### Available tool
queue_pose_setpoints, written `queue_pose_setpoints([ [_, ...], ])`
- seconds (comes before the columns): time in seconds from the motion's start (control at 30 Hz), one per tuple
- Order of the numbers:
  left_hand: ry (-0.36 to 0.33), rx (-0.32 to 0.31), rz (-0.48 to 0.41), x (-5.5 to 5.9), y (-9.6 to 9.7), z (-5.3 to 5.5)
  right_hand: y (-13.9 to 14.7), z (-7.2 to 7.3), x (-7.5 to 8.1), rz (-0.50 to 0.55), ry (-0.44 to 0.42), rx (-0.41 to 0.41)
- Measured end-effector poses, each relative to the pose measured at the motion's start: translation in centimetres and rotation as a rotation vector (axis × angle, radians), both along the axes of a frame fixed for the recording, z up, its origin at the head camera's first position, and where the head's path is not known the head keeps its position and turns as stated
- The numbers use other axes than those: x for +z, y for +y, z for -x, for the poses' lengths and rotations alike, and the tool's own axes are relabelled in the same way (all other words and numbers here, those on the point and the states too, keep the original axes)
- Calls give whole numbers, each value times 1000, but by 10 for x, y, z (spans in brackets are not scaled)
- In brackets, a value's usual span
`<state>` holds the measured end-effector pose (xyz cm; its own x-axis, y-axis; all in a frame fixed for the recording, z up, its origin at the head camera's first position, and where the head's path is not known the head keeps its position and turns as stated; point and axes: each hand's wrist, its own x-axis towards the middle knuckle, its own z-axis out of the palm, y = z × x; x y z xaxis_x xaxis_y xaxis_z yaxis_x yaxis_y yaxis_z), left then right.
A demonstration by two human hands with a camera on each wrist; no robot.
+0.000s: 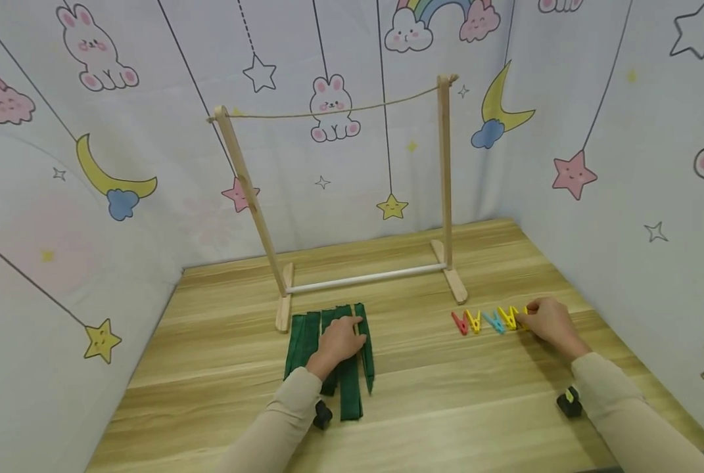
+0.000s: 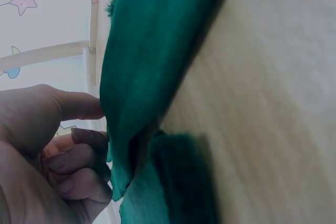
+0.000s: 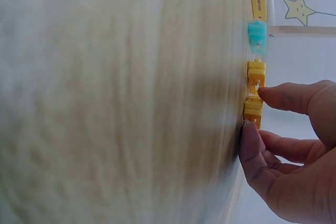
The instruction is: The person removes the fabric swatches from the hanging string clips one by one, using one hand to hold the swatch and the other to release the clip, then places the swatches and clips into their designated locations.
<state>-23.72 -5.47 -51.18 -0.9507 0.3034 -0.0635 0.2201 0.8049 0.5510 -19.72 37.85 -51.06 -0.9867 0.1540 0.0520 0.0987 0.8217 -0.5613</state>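
Several dark green cloth strips (image 1: 349, 394) lie side by side on the table. My left hand (image 1: 340, 340) rests over them, toward the rightmost strip (image 1: 368, 361). In the left wrist view its fingertips (image 2: 94, 109) touch the edge of the green cloth (image 2: 152, 51), with a gap between thumb and fingers. On the right, my right hand (image 1: 549, 323) pinches the last yellow clothespin (image 3: 253, 109) of a row between thumb and finger. To its left lie another yellow clothespin (image 1: 508, 318), a blue one (image 1: 494, 322), a yellow one (image 1: 474, 321) and a red one (image 1: 460, 323).
Behind the strips stands a wooden frame (image 1: 445, 171) with a string (image 1: 304, 116) tied between its posts and a white rod (image 1: 366, 279) low down. Printed cloth walls (image 1: 624, 131) enclose the wooden table (image 1: 422, 407) at the back and sides.
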Motion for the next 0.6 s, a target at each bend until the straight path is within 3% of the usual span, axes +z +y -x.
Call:
queue_pose_setpoints([
  [0.33, 7, 10, -26, -4, -6, -3, 0, -5, 3, 5, 4, -6],
  [0.43, 37, 19, -39, -3, -10, -3, 0, -7, 11, -6, 21, -14],
  [0.6, 126, 42, -87, 11, -16, 3, -9, -2, 36, 3, 108, 8],
])
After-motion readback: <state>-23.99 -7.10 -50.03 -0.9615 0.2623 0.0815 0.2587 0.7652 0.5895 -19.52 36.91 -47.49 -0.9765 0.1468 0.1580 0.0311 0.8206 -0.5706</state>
